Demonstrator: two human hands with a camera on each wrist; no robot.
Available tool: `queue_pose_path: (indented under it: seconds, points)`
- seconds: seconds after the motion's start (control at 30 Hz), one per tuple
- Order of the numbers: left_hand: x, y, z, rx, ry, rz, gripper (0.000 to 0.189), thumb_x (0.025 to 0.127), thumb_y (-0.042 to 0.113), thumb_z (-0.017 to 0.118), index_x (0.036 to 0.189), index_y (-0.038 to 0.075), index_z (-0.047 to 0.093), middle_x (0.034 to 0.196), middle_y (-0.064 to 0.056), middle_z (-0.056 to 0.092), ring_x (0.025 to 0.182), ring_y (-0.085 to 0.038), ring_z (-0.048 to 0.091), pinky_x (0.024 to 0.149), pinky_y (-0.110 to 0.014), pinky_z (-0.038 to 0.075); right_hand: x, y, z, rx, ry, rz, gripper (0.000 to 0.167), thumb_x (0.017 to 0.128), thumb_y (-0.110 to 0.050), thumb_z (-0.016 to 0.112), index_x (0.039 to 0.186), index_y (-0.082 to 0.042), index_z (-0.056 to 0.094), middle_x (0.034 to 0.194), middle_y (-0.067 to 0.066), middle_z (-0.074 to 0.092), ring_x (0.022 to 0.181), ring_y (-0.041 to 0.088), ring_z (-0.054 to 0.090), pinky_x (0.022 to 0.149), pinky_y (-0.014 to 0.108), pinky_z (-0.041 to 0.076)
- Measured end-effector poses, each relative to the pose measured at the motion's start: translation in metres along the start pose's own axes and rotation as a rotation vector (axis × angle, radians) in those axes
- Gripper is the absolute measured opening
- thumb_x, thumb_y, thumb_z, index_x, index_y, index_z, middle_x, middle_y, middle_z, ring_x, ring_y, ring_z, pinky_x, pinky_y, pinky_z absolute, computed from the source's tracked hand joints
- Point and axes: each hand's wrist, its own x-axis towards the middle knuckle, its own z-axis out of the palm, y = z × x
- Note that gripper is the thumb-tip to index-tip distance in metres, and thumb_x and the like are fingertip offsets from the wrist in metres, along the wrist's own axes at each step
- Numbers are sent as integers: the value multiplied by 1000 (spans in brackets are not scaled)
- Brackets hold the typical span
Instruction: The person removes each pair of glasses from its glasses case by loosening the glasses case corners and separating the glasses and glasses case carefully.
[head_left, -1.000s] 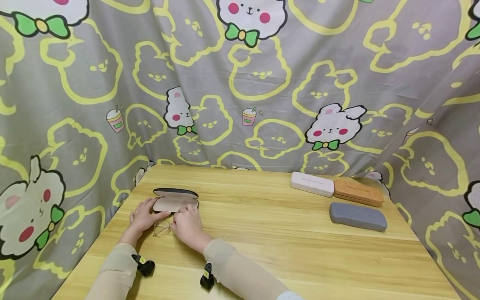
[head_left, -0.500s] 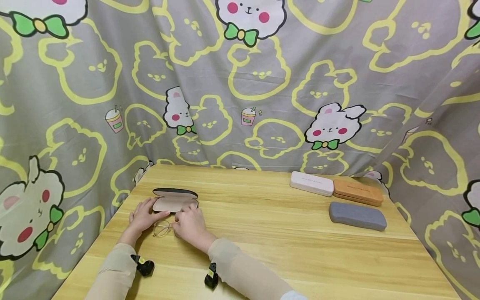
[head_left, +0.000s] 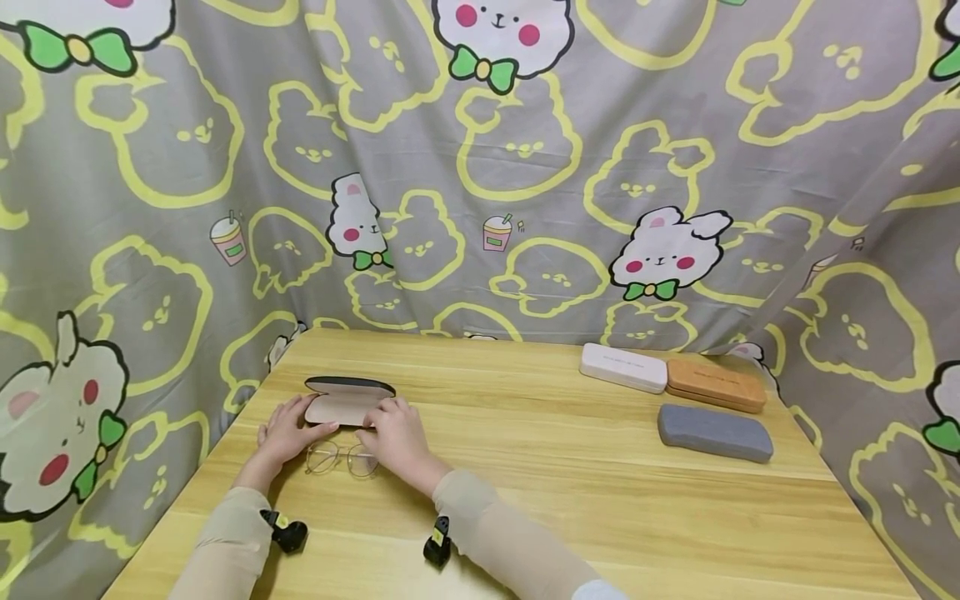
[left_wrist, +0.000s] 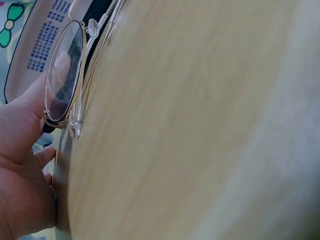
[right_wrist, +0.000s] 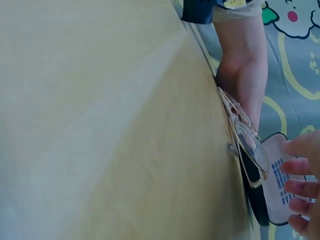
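Note:
An open glasses case (head_left: 336, 408) with a dark outside and pale pink lining lies at the table's left, its lid (head_left: 349, 384) raised at the back. My left hand (head_left: 287, 433) grips its left end, thumb along the front edge. A pair of thin gold-rimmed glasses (head_left: 322, 457) rests on the table before the case, temples folded, as the left wrist view shows. Just beyond the glasses, my right hand (head_left: 401, 440) is at the case's right end, fingers loosely bent. In the right wrist view these fingers (right_wrist: 300, 188) hold nothing; whether they touch the case is unclear.
Three closed glasses cases lie at the right: a white one (head_left: 624, 368), an orange one (head_left: 717, 386) beside it, and a grey-blue one (head_left: 716, 433) nearer. A patterned curtain (head_left: 480, 167) hangs around the wooden table (head_left: 540, 492).
My right hand has moved right, off the glasses, its fingers loosening; both lenses now show. My left hand and the open case have stayed in place.

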Motion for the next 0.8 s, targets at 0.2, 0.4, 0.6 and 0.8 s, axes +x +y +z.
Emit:
queue_pose_path:
  seconds: [0.2, 0.4, 0.6, 0.8]
  points:
    - [-1, 0, -1, -17, -12, 1, 97, 83, 58, 67, 154, 6, 25, 158, -31, 11, 143, -57, -2, 104, -79, -2, 6, 12, -4, 9, 32, -10, 20, 91, -41, 66, 92, -22, 73, 105, -6, 70, 98, 13, 61, 85, 26, 49]
    - [-1, 1, -3, -36, -21, 4, 98, 84, 58, 67, 154, 5, 23, 158, -32, 9, 143, -57, -4, 104, -79, -4, 14, 21, -7, 25, 104, -19, 16, 87, -35, 72, 91, -19, 73, 98, -5, 71, 95, 14, 63, 86, 28, 51]
    - [-1, 0, -3, -48, -29, 1, 96, 85, 56, 67, 154, 6, 23, 158, -32, 8, 143, -57, -5, 104, -78, -5, 23, 30, -9, 49, 130, 6, 17, 89, -35, 70, 94, -20, 72, 99, -5, 69, 95, 14, 60, 85, 29, 50]
    - [-2, 0, -2, -52, -37, -1, 97, 85, 57, 66, 154, 6, 23, 158, -32, 8, 143, -56, -5, 105, -78, -5, 32, 37, -10, 88, 126, 32, 24, 89, -38, 70, 99, -16, 70, 101, -2, 70, 95, 16, 61, 83, 32, 50]
